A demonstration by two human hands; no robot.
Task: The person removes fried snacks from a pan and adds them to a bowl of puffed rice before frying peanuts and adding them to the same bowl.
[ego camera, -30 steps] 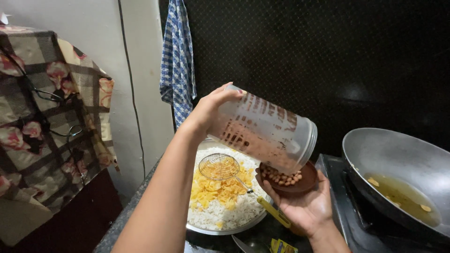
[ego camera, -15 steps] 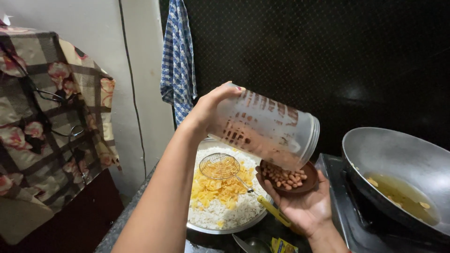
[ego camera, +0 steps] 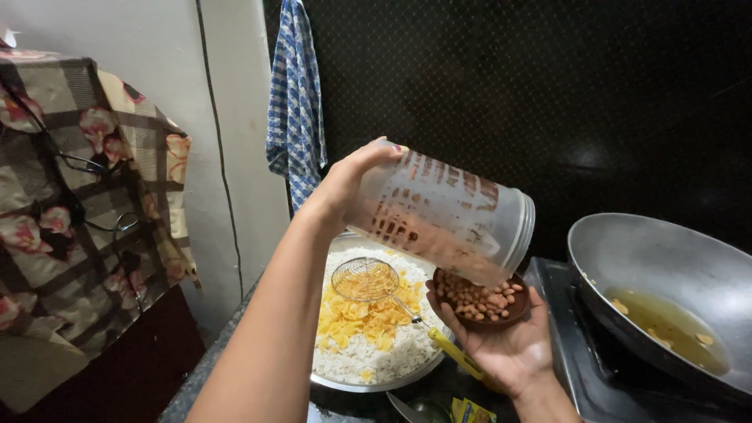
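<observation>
My left hand [ego camera: 345, 184] grips the base of a clear plastic jar [ego camera: 446, 215] with brown printing, tilted so its open mouth points down to the right. Right under the mouth, my right hand [ego camera: 513, 352] holds up a small brown bowl [ego camera: 517, 313] filled with peanuts [ego camera: 478, 298]. Below both sits a wide metal plate [ego camera: 352, 384] of white puffed rice topped with yellow flakes [ego camera: 364, 321]. A round wire skimmer [ego camera: 364, 280] with a yellow handle lies across the food.
A steel wok [ego camera: 666, 266] with oil and a few bits stands on the stove at the right. A blue checked towel [ego camera: 296, 94] hangs on the wall behind. A floral cloth [ego camera: 70, 188] covers something at the left. Small yellow packets [ego camera: 470, 410] lie near the front edge.
The jar has tipped a little further, and more peanuts lie in the brown bowl than one second ago. Both hands stay nearly where they were.
</observation>
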